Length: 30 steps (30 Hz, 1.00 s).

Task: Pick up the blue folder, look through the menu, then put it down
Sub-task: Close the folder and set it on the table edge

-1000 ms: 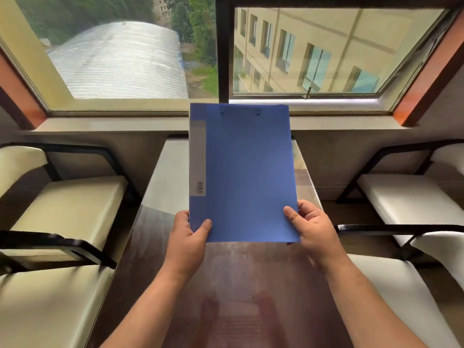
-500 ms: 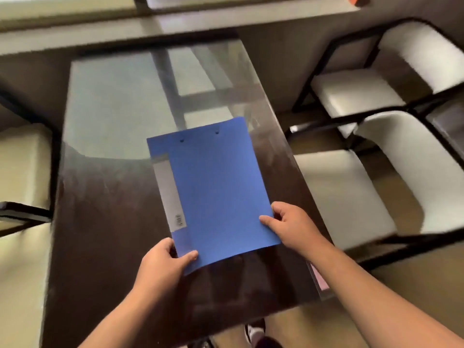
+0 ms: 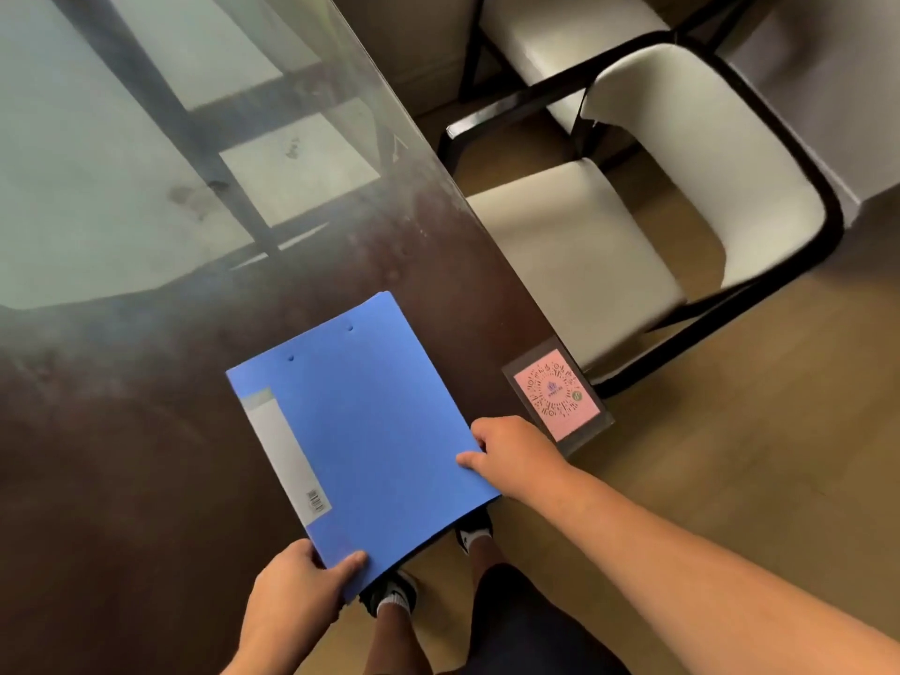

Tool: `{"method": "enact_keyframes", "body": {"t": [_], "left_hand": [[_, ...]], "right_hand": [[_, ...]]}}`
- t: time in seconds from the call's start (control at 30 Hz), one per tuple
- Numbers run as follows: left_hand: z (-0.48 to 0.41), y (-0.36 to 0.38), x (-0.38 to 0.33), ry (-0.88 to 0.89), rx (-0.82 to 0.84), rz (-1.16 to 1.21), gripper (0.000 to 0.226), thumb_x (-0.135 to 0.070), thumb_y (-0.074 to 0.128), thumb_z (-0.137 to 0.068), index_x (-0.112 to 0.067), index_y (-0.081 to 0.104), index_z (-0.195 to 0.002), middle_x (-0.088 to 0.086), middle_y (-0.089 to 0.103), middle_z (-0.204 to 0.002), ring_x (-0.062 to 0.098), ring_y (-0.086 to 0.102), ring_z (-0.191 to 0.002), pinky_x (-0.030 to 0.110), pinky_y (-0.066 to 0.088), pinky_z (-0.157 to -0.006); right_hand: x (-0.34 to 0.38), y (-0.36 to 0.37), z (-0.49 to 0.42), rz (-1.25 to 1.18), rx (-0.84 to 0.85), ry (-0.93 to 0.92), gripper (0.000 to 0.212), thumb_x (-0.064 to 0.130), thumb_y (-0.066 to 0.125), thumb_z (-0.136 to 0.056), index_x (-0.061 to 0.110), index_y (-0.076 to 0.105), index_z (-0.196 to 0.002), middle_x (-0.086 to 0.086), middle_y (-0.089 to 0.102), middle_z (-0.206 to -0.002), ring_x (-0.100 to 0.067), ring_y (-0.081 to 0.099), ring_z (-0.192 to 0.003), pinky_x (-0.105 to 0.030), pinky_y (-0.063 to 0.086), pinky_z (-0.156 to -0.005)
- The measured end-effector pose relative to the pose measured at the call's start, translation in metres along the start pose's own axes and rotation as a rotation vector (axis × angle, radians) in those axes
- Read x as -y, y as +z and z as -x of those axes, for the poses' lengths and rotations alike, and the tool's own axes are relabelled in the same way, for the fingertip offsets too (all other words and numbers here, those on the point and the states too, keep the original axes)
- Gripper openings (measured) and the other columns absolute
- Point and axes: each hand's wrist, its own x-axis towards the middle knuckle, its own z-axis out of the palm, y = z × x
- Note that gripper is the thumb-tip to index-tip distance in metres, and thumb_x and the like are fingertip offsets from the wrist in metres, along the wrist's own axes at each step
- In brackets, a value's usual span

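Blue folder [image 3: 375, 431] lowered nearer table [image 3: 121, 431] edge (closed) | left hand [image 3: 297, 587], right hand [image 3: 511, 455] grip corners

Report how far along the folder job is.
Done: the folder is picked up, held closed over the near table edge. In hand: the left hand grips its near corner, the right hand its right edge. Whether the menu has been looked through cannot be told from this view. Left: it is not yet released on the table.

Single head view looks steeply down, close over the table [image 3: 146, 479] edge.
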Motion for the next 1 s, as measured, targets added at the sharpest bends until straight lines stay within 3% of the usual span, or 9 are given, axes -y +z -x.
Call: {"method": "enact_keyframes", "body": {"t": [0.23, 0.33, 0.4, 0.47, 0.57, 0.63, 0.7, 0.83, 1.0], "left_hand": [[-0.007, -0.009, -0.005, 0.058, -0.039, -0.384, 0.063, -0.088, 0.049, -0.066, -0.028, 0.065, -0.074, -0.009, 0.07, -0.066, 0.008, 0.067, -0.061, 0.028, 0.051, -0.052], [-0.009, -0.011, -0.004, 0.152, -0.226, -0.42, 0.07, -0.088, 0.067, -0.06, -0.028, 0.043, -0.086, -0.008, 0.055, -0.084, 0.02, 0.062, -0.072, 0.033, 0.042, -0.05], [-0.012, -0.009, -0.002, 0.314, -0.319, -0.489, 0.083, -0.075, 0.087, -0.052, -0.02, 0.053, -0.103, 0.001, 0.054, -0.096, 0.031, 0.063, -0.082, 0.037, 0.047, -0.054], [-0.012, -0.007, -0.003, 0.435, -0.36, -0.643, 0.102, -0.064, 0.097, -0.043, -0.01, 0.067, -0.124, 0.016, 0.064, -0.114, 0.041, 0.063, -0.097, 0.049, 0.056, -0.069], [-0.012, -0.009, -0.011, 0.518, -0.353, -0.756, 0.105, -0.061, 0.098, -0.045, -0.006, 0.071, -0.13, 0.022, 0.067, -0.131, 0.046, 0.06, -0.114, 0.061, 0.056, -0.091], [-0.013, -0.009, -0.012, 0.523, -0.342, -0.783, 0.105, -0.06, 0.099, -0.044, -0.002, 0.072, -0.128, 0.025, 0.068, -0.13, 0.048, 0.063, -0.112, 0.062, 0.056, -0.091], [-0.014, -0.009, -0.011, 0.519, -0.335, -0.806, 0.105, -0.059, 0.1, -0.042, 0.001, 0.073, -0.125, 0.027, 0.069, -0.128, 0.05, 0.065, -0.11, 0.063, 0.057, -0.09], [-0.018, -0.007, -0.012, 0.546, -0.317, -0.825, 0.105, -0.061, 0.099, -0.041, 0.004, 0.074, -0.121, 0.03, 0.07, -0.124, 0.052, 0.067, -0.11, 0.064, 0.058, -0.089], [-0.017, 0.002, -0.03, 0.561, -0.27, -0.832, 0.102, -0.065, 0.096, -0.045, 0.003, 0.074, -0.118, 0.028, 0.069, -0.119, 0.049, 0.066, -0.105, 0.06, 0.058, -0.083]], "right_hand": [[0.001, 0.005, -0.004, 0.237, -0.006, 0.019, 0.042, 0.063, 0.059, -0.095, 0.027, 0.046, -0.079, 0.007, 0.053, -0.073, -0.014, 0.055, -0.063, -0.031, 0.04, -0.049], [0.007, 0.002, -0.001, 0.333, -0.064, 0.002, 0.043, 0.066, 0.061, -0.094, 0.025, 0.047, -0.09, 0.006, 0.051, -0.074, -0.02, 0.057, -0.066, -0.03, 0.041, -0.048], [0.013, 0.003, 0.005, 0.381, -0.122, -0.057, 0.039, 0.058, 0.065, -0.095, 0.023, 0.047, -0.097, 0.002, 0.057, -0.083, -0.022, 0.054, -0.066, -0.03, 0.042, -0.048], [0.021, 0.01, 0.011, 0.438, -0.168, -0.156, 0.032, 0.038, 0.072, -0.096, 0.02, 0.049, -0.109, -0.004, 0.059, -0.097, -0.022, 0.05, -0.071, -0.032, 0.044, -0.05], [0.031, 0.031, 0.019, 0.467, -0.169, -0.289, 0.052, 0.009, 0.069, -0.089, 0.022, 0.05, -0.136, -0.014, 0.053, -0.125, -0.032, 0.052, -0.097, -0.038, 0.05, -0.071], [0.039, 0.048, 0.026, 0.489, -0.12, -0.356, 0.063, 0.023, 0.066, -0.098, 0.024, 0.039, -0.155, -0.02, 0.04, -0.153, -0.044, 0.046, -0.126, -0.048, 0.047, -0.097], [0.046, 0.063, 0.033, 0.496, -0.052, -0.355, 0.066, 0.037, 0.061, -0.104, 0.025, 0.03, -0.161, -0.023, 0.022, -0.167, -0.05, 0.034, -0.139, -0.055, 0.039, -0.11], [0.049, 0.072, 0.039, 0.498, -0.024, -0.317, 0.068, 0.04, 0.055, -0.107, 0.027, 0.019, -0.164, -0.022, 0.004, -0.173, -0.053, 0.017, -0.149, -0.06, 0.028, -0.119], [0.03, 0.059, 0.037, 0.51, -0.038, -0.31, 0.068, 0.042, 0.055, -0.107, 0.03, 0.02, -0.163, -0.019, 0.005, -0.174, -0.051, 0.017, -0.151, -0.06, 0.028, -0.119]]}}
